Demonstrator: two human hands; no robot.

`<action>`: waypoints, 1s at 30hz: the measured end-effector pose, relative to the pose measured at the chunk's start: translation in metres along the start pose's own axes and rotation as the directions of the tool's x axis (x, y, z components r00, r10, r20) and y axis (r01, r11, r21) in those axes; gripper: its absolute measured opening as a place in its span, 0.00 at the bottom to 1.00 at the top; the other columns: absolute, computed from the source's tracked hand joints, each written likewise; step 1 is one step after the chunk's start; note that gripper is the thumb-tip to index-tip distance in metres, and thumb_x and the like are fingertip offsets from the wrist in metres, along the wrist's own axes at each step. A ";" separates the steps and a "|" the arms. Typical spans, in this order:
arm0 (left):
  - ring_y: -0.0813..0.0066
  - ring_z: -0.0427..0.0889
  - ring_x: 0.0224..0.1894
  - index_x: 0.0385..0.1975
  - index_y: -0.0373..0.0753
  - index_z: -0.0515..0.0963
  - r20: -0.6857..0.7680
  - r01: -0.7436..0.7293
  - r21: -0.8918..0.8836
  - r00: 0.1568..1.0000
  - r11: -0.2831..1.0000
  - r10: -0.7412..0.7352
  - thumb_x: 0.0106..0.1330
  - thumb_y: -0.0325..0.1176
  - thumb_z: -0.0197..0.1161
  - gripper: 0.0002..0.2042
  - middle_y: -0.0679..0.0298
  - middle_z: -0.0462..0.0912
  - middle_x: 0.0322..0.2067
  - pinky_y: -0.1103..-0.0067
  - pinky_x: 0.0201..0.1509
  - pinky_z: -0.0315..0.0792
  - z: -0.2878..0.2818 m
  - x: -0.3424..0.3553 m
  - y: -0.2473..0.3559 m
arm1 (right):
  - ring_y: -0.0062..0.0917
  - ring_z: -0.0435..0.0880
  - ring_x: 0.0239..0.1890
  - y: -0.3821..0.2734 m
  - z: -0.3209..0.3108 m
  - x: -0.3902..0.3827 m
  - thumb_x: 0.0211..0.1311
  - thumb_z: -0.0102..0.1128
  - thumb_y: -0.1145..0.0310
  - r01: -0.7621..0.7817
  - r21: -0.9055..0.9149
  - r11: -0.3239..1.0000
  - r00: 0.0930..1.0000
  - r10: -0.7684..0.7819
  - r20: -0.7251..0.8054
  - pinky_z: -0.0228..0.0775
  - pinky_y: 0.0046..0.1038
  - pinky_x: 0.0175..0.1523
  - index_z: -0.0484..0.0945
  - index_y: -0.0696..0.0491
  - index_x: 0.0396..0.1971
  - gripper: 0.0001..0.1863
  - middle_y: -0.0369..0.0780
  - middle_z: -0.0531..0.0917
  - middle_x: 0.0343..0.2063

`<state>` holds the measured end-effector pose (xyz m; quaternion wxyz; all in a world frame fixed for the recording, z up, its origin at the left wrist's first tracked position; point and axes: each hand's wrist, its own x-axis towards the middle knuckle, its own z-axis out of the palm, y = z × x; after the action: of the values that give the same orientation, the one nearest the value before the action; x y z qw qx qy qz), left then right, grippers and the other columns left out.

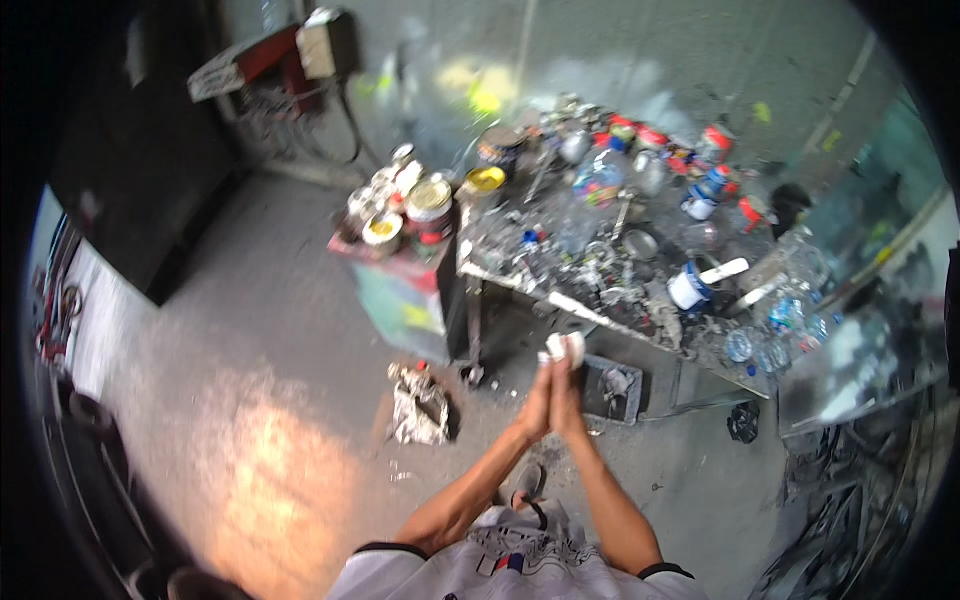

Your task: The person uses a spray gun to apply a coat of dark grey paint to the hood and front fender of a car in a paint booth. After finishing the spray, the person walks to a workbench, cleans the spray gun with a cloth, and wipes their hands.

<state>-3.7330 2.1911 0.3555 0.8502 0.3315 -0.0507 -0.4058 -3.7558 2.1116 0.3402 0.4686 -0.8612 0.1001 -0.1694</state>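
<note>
In front of my body, my left hand (538,402) and my right hand (566,400) are pressed together palm to palm, fingers pointing away from me. A small white wad (567,347) shows at the fingertips, gripped between the two hands. Whether it is cloth or paper is too blurred to tell. The hands are just short of the front edge of a cluttered workbench (560,303). Below and just right of the fingertips is a grey tray (632,405) with crumpled scrap inside.
The bench bears a blue-and-white can (689,287), a large clear bottle (600,178), several red-lidded containers and loose debris. Left of it, a paint-marked box (400,300) supports open paint tins (430,197). Crumpled wrapping (420,408) lies on the floor. Dark parts (850,520) crowd the right.
</note>
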 end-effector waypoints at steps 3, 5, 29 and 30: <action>0.67 0.44 0.72 0.69 0.37 0.49 0.144 -0.131 0.099 0.983 0.987 0.116 0.70 0.60 0.33 0.37 0.60 0.47 0.70 0.69 0.73 0.35 0.005 -0.021 -0.032 | 0.36 0.77 0.49 0.042 -0.012 0.006 0.72 0.38 0.58 -0.165 0.271 0.948 0.958 0.220 -0.185 0.69 0.32 0.54 0.70 0.58 0.53 0.21 0.45 0.77 0.49; 0.67 0.47 0.71 0.69 0.38 0.49 0.096 -0.179 0.148 0.981 0.973 0.166 0.71 0.55 0.37 0.33 0.59 0.48 0.70 0.69 0.73 0.39 0.008 -0.035 -0.016 | 0.30 0.80 0.44 0.008 -0.019 -0.010 0.72 0.40 0.59 -0.156 0.539 0.828 0.862 0.381 -0.335 0.72 0.28 0.49 0.75 0.60 0.45 0.20 0.42 0.80 0.44; 0.68 0.80 0.43 0.47 0.37 0.72 -0.300 -0.298 -0.021 0.913 0.954 0.278 0.68 0.30 0.44 0.12 0.59 0.80 0.40 0.74 0.49 0.73 -0.101 0.092 0.045 | 0.39 0.58 0.67 -0.013 0.007 -0.063 0.73 0.36 0.55 -0.304 0.324 0.896 0.943 0.236 0.234 0.53 0.32 0.67 0.45 0.55 0.69 0.31 0.52 0.58 0.65; 0.67 0.80 0.42 0.46 0.37 0.72 -0.242 -0.311 -0.078 0.928 0.947 0.285 0.69 0.33 0.44 0.12 0.58 0.80 0.39 0.72 0.50 0.73 -0.117 0.107 0.061 | 0.38 0.62 0.65 -0.010 0.006 -0.068 0.73 0.38 0.56 -0.409 0.346 0.845 0.908 0.341 0.242 0.56 0.33 0.65 0.45 0.54 0.69 0.31 0.52 0.61 0.64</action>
<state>-3.5802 2.2028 0.2823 0.9199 0.3147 0.0205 -0.2333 -3.8162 2.1441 0.3319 0.6608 -0.7257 0.1909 -0.0162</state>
